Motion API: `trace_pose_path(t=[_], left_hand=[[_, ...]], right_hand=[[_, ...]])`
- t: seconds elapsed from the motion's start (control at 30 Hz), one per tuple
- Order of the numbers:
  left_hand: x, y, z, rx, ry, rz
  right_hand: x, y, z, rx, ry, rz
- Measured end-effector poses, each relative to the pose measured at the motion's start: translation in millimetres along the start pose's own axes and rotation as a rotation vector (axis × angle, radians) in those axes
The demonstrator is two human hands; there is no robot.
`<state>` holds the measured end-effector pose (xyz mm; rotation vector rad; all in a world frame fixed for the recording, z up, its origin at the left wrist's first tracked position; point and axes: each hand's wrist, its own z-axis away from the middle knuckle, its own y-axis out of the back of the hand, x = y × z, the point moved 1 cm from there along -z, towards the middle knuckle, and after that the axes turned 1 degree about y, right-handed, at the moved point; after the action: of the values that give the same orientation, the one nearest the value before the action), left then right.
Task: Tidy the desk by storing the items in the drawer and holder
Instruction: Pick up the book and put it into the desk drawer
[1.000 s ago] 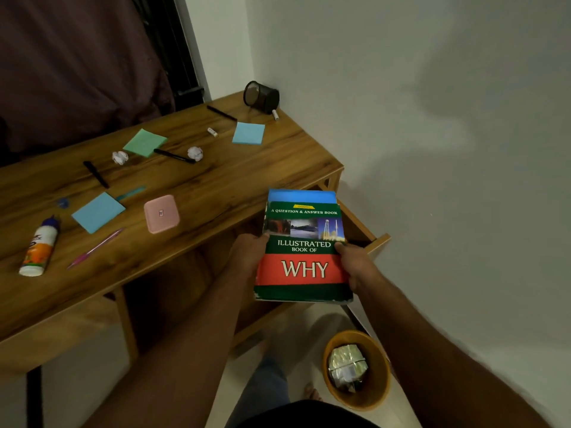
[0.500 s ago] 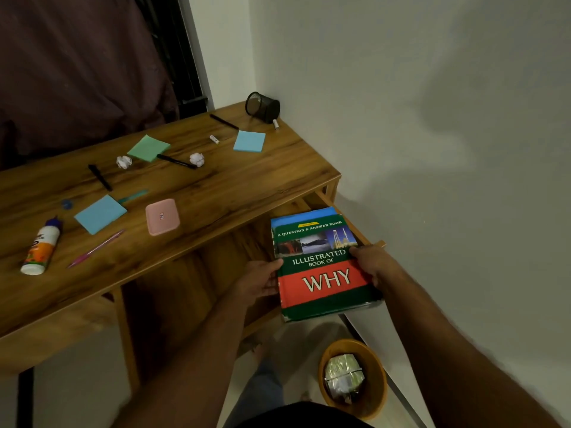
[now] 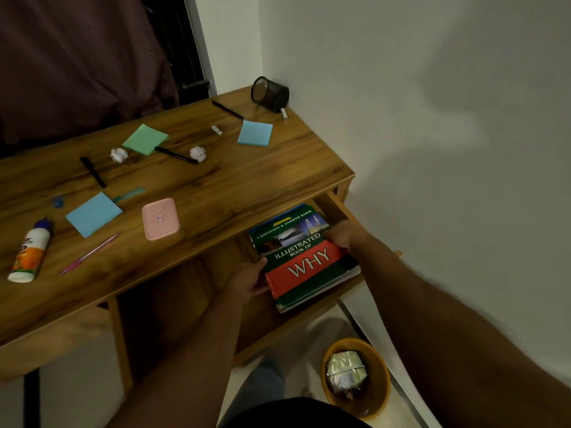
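In the open drawer point(image 3: 338, 200) under the right end of the desk point(image 3: 216, 186): one book point(image 3: 304, 257), hardbound by the look of it, glossy cover in blue, green and red, lying cover up and slightly askew, its far end under the desk edge and its near corner past the drawer front. Held at both sides: left hand point(image 3: 248, 278) clasped on the left edge, right hand point(image 3: 343, 234) closed over the right edge near the top. Handling, as judged: stiff boards, some weight, a slick jacket liable to slip through a light pinch; best taken by the two long edges as now, thumbs on top, and lowered flat so no corner catches the drawer side. Not fragile. On the desk top, awaiting storage: three pads of sticky notes, two blue, one green point(image 3: 145, 139); black pens; a pink pen point(image 3: 89, 254); a pink case point(image 3: 160, 218); a glue bottle point(image 3: 29, 253); two balls of crumpled paper. Mesh holder point(image 3: 270, 94) tipped on its side at the far corner. Below, on the floor: an orange bin point(image 3: 355, 378).
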<state>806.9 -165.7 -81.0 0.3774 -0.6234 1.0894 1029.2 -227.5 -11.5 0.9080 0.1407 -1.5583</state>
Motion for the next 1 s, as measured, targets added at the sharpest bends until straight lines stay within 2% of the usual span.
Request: trace_pose_path(t=[0.5, 0.73, 1.0], left_hand=[[13.7, -31.6, -83.6, 0.035, 0.131, -0.098], [5.1, -38.4, -90.8, 0.121, 0.098, -0.06], [-2.3, -47.8, -82.5, 0.123, 0.027, -0.121]], right_hand=[[9.4, -7.4, -81.3, 0.183, 0.013, 0.222], [31.6, -13.6, -85.3, 0.19, 0.003, 0.181], [38.3, -7.2, -74.4, 0.201, 0.044, 0.173]])
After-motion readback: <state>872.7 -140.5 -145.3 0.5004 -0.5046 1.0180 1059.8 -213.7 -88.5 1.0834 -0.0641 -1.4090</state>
